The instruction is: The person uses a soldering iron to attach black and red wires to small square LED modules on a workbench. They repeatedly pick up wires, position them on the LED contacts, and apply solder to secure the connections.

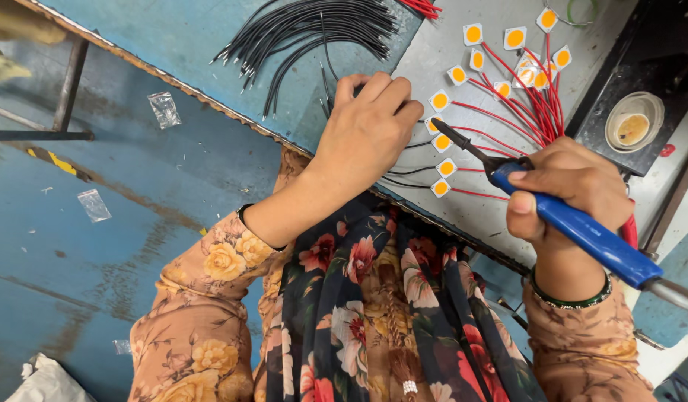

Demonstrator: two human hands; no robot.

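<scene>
At the far left we see a blue floor with two small clear plastic bags (164, 109) lying on it, well apart from the work. Moving right, a bundle of black wires (307, 33) fans out across the blue table top (173, 30), its loose ends pointing toward the near left.

Our left hand (366, 134) rests just right of that bundle, at the edge of the grey work plate (433, 52). Its fingers are curled together and pressed down on the plate, and thin black wire leads run out from under it; we cannot tell exactly which piece the fingertips pin, since the knuckles hide them. Just beside the hand, on its right, lies a column of small white square LED chips (441, 141) with round yellow centres, each touching the plate, with red wires (537, 112) running from them toward the far right, where more of the same chips are scattered.

Our right hand (575, 190) is closed around the blue handle of a soldering iron (582, 227), thumb laid along the grip. The iron's dark tip points left and ends at the chip nearest the left hand's knuckles, touching or just above it.

Farther right, a small round tin (633, 121) with brownish content sits on a black block, apart from both hands. Near us, a floral garment covers the lap.
</scene>
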